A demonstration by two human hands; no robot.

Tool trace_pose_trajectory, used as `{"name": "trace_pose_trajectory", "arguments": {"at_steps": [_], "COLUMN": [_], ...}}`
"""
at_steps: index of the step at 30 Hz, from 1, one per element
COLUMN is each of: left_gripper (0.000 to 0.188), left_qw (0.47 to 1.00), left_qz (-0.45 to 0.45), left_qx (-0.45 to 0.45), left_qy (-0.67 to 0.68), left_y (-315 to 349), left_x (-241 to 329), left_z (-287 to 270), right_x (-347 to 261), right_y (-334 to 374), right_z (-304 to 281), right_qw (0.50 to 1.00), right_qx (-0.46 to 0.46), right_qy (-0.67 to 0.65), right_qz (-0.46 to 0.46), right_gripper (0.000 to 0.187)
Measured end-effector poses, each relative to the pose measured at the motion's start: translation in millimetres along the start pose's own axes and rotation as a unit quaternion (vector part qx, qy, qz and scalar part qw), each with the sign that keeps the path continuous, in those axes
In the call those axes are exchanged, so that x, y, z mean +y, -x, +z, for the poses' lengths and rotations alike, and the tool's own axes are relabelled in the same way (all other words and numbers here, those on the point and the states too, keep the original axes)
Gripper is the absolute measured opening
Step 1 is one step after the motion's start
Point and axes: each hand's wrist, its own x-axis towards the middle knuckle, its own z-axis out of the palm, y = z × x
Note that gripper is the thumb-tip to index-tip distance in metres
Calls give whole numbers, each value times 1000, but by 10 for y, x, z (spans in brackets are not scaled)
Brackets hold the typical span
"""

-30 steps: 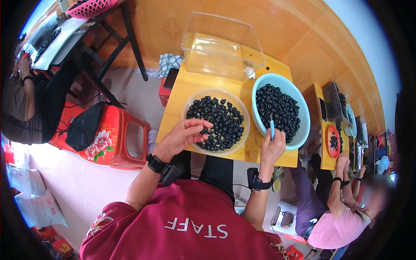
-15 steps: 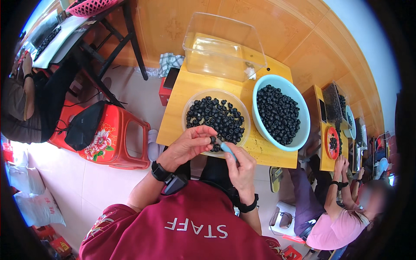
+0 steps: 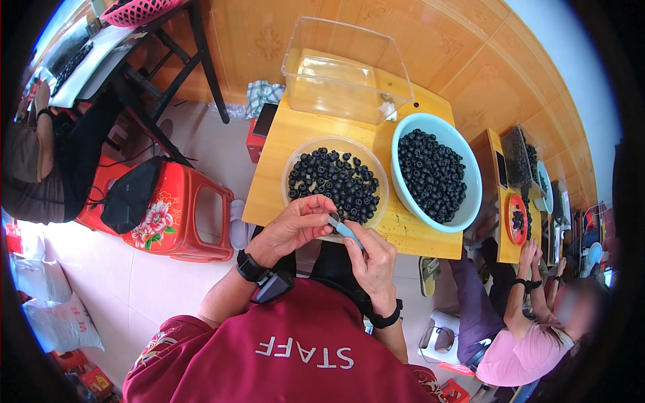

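The left hand (image 3: pixel 293 230) pinches a small black piece (image 3: pixel 334 215), while the right hand (image 3: pixel 374 263) grips a blue-handled tool (image 3: pixel 349 233) at it.

Fingers close right around the dark piece (image 3: pixel 335 215), so most of it is lost from sight between the left hand (image 3: pixel 294 230) and the blade, while the right hand (image 3: pixel 374 259) covers the rear of the blue handle (image 3: pixel 349 233)! Down below, both hands mask the near rim of the clear round bowl (image 3: pixel 336 142). Out wide, the top edge slices off the pink basket (image 3: pixel 142 15), and the right-hand co-worker's head (image 3: pixel 583 302) is a blur!
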Motion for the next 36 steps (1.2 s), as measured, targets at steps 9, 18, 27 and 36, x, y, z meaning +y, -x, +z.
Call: {"name": "trace_pose_trajectory", "arguments": {"at_steps": [9, 18, 27, 36], "left_gripper": [14, 12, 10, 10], "left_qw": [1000, 1000, 999, 999], "left_qz": [-2, 2, -1, -10], "left_qx": [-5, 3, -33, -27], "left_qy": [5, 12, 5, 46], "left_y": [-6, 13, 98, 111], "left_x": [-16, -13, 66, 53], "left_z": [-30, -16, 61, 152], "right_x": [-12, -7, 547, 135], "right_y": [0, 4, -20, -102], "right_z": [-7, -3, 112, -48], "right_qw": [1000, 1000, 998, 927], "right_qx": [5, -4, 40, 16], "right_qy": [15, 21, 51, -285], "right_qz": [-3, 5, 11, 243], "right_gripper": [20, 21, 20, 24]}}
